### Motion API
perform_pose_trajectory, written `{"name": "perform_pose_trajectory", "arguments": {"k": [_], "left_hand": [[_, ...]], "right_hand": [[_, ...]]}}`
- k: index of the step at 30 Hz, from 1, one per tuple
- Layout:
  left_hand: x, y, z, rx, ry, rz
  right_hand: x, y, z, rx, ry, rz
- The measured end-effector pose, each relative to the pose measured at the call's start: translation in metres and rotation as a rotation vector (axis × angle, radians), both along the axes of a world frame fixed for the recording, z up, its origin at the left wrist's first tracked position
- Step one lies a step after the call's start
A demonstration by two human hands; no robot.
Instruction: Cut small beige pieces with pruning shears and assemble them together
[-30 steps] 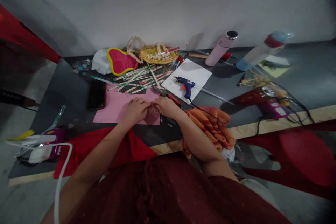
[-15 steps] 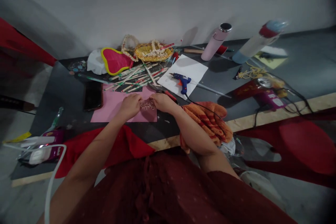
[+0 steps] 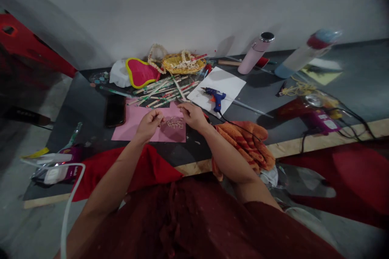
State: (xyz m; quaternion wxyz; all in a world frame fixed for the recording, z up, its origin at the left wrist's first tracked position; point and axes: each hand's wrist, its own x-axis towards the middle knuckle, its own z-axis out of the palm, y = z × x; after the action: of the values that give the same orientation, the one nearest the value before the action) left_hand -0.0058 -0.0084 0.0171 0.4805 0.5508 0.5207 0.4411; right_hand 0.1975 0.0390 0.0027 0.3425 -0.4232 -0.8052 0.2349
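Two Hands Flank a Patch of Pale Pieces on Pink Paper

A person's bare left hand [image 3: 148, 126] and right hand [image 3: 193, 116] stand apart over a pink sheet [image 3: 130, 127] on a dark surface [image 3: 79, 103], with a small cluster of pale pieces [image 3: 175, 124] in the gap between them. The cluster lies toward the sheet's near right corner, its longer side running left to right, from one hand toward the other. The left hand's fingertips come in just beside its left end; the right hand sits just past its right end, fingers reaching over the far side. Which of the two is nearer is too close to call. Fingers on both hands are curled, the left thumb drawn in close to the forefinger; whether either hand grips something tiny cannot be told at this size.

Beyond the sheet lies a jumble of thin sticks [image 3: 164, 90], some across its far edge, with a yellow basket [image 3: 169, 64] behind them. A phone [image 3: 115, 111] rests at the sheet's left. To the right, a blue glue gun [image 3: 216, 98] lies on white paper [image 3: 232, 85], and an orange cloth [image 3: 243, 141] is bunched beside the right forearm.
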Motion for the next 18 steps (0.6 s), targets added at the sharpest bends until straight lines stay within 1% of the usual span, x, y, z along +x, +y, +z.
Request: {"name": "perform_pose_trajectory", "arguments": {"k": [3,5,9,11,13,15,18], "left_hand": [[-0.015,0.0,-0.004,0.076,0.148,0.068],[-0.025,0.0,-0.007,0.094,0.234,0.11],[-0.039,0.0,-0.013,0.093,0.27,0.137],[-0.043,-0.002,-0.015,0.084,0.339,0.126],[-0.047,-0.004,-0.014,0.099,0.455,0.101],[-0.052,-0.007,-0.012,0.166,0.573,0.054],[-0.056,-0.012,-0.008,0.277,0.692,-0.039]], "right_hand": [[0.003,0.002,-0.003,0.004,0.035,-0.039],[0.003,0.004,-0.004,-0.001,0.044,-0.038],[0.003,0.005,-0.008,-0.016,0.025,-0.009],[0.002,0.006,-0.01,-0.015,0.019,0.006],[0.002,0.006,-0.012,-0.01,0.02,0.018],[0.002,0.007,-0.013,-0.013,0.012,0.029],[0.003,0.007,-0.012,-0.034,-0.024,0.04]]}}
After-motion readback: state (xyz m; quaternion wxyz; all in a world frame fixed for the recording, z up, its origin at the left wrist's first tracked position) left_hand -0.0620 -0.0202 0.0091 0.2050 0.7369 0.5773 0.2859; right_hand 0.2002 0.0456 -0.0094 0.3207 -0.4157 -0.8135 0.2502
